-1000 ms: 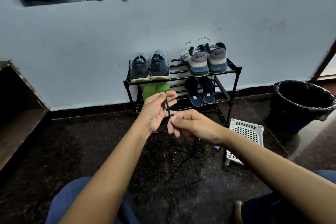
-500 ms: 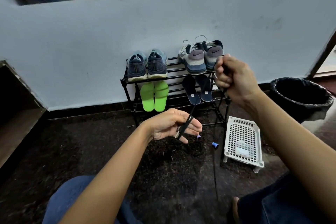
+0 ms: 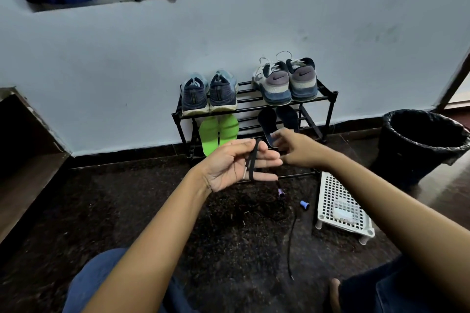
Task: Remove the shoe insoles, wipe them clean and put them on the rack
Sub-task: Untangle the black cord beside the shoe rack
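A black rack stands against the wall. A dark blue pair of shoes and a grey pair sit on its top shelf. Two green insoles and two dark insoles lean on the shelf below. In front of the rack my left hand lies palm up, with a black shoelace looped over its fingers and held there by the thumb. My right hand, blurred, pinches the lace just right of the left fingertips. The rest of the lace trails down onto the floor.
A white perforated plastic stand sits on the dark floor at the right. A black-lined bin is beyond it. Two small caps, one purple and one blue, lie on the floor. A low ledge runs along the left.
My right hand has dropped from beside the grey shoes back to the left fingertips, bringing the lace across my left fingers. The left hand has risen slightly.
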Demonstrator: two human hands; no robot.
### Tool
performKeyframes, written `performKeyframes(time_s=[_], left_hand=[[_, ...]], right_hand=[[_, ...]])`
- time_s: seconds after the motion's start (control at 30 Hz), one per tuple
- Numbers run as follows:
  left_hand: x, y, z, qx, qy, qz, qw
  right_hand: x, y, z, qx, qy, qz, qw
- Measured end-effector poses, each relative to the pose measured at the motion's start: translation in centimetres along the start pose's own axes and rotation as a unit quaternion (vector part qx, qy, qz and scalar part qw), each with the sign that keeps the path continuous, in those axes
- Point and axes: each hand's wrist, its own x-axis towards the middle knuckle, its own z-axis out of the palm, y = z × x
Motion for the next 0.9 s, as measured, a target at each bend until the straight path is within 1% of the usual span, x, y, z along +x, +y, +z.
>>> performKeyframes(time_s=[0.07,0.13,0.2,0.3,0.4,0.47,0.6,0.77,0.83,0.9], left_hand=[[0.0,0.2,0.2,-0.022,0.028,0.024,0.999],[0.0,0.4,0.2,-0.043,0.044,0.044,0.997],[0.1,0.4,0.2,-0.068,0.049,0.059,0.995],[0.1,0.6,0.1,-0.081,0.055,0.076,0.992],[0.2,0.5,-0.1,-0.082,0.062,0.096,0.990],[0.4,0.5,-0.5,-0.082,0.070,0.113,0.988],[0.8,0.7,-1.4,-0.065,0.098,0.150,0.982],[0.9,1.7,-2.6,-0.048,0.154,0.198,0.967],[0.9,1.8,-3.0,-0.015,0.177,0.200,0.964],[0.9,1.6,-3.0,0.022,0.176,0.191,0.965]], right_hand=[[-0.5,-0.9,1.0,0.050,0.018,-0.086,0.995],[-0.8,-1.7,1.8,0.111,-0.008,-0.135,0.985],[-0.9,-2.3,2.6,0.173,-0.023,-0.133,0.976],[-1.1,-2.9,3.7,0.205,0.004,-0.111,0.972],[-1.0,-3.1,4.9,0.265,-0.042,-0.107,0.957],[-0.8,-3.1,5.6,0.276,-0.062,-0.114,0.952],[-0.8,-3.4,5.6,0.290,-0.080,-0.131,0.945],[-1.9,-4.4,5.2,0.323,-0.141,-0.135,0.926],[-2.3,-5.0,4.6,0.339,-0.145,-0.144,0.918],[-2.6,-5.3,3.8,0.366,-0.148,-0.149,0.907]])
